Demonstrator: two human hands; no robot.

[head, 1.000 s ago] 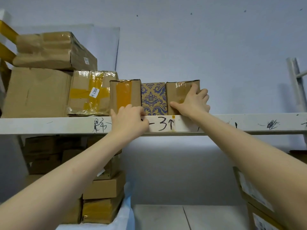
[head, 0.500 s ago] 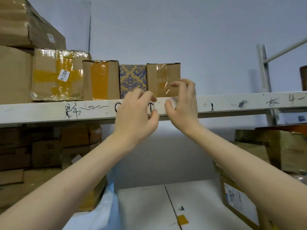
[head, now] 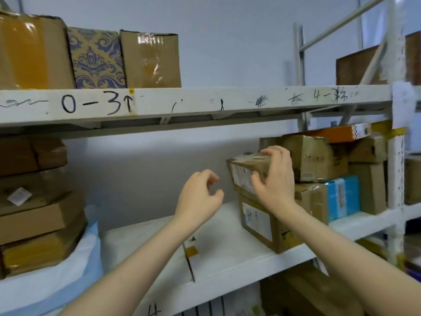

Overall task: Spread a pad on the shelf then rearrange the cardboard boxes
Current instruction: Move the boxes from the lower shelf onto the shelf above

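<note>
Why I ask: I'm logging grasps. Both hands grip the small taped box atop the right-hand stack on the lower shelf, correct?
Not quite. Only the right hand grips the small taped box atop the right-hand stack; the left hand is beside it, apart, holding nothing. The head view shows this.

Lower shelf (head: 227, 252): pad (head: 86, 258) left, cardboard boxes (head: 257, 222) right.

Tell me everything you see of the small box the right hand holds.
The small brown cardboard box has glossy clear tape across its top and a white printed label on its facing side. It sits tilted atop a larger labelled cardboard box on the lower white shelf. The right hand grips it, fingers over top.
</note>
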